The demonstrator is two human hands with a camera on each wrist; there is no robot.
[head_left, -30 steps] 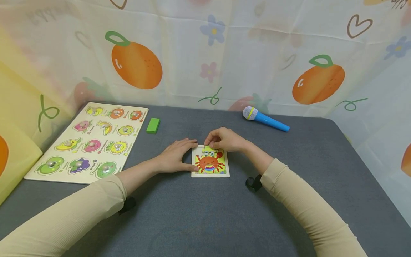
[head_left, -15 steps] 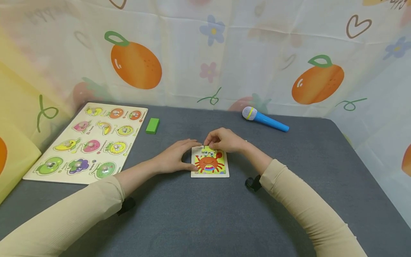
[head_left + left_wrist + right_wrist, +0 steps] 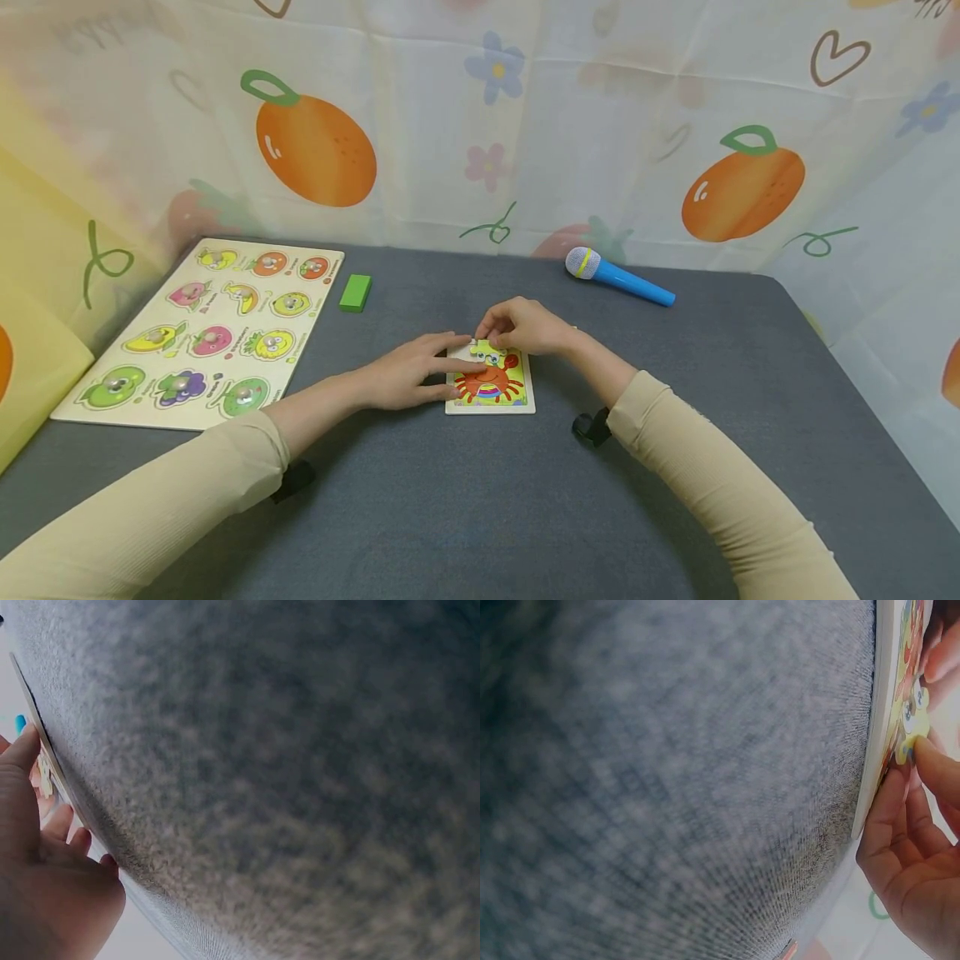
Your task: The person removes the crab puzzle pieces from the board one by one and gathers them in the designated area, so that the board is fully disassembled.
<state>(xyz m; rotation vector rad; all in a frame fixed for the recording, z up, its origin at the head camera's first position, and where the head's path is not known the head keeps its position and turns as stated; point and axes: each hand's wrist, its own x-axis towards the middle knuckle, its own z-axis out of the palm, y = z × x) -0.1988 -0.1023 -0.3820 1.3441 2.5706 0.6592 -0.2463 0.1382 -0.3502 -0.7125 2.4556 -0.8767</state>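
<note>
A small square crab jigsaw puzzle in a pale frame lies in the middle of the table. My right hand is at its far edge, pinching a yellow puzzle piece with the crab's eyes between thumb and fingers. In the right wrist view that piece is tilted up from the board. From the left, my left hand reaches over the frame with fairly straight fingers, one of them across the crab picture. The left wrist view shows this hand's fingertips at the board's edge, mostly cut off.
A large fruit peg-puzzle board lies at the left. Between it and the crab puzzle, farther back, is a green block. A blue toy microphone lies at the back right, before a patterned cloth.
My left hand has shifted slightly, and one finger now stretches across the crab picture. The right hand keeps its pinch on the puzzle piece, almost still.
</note>
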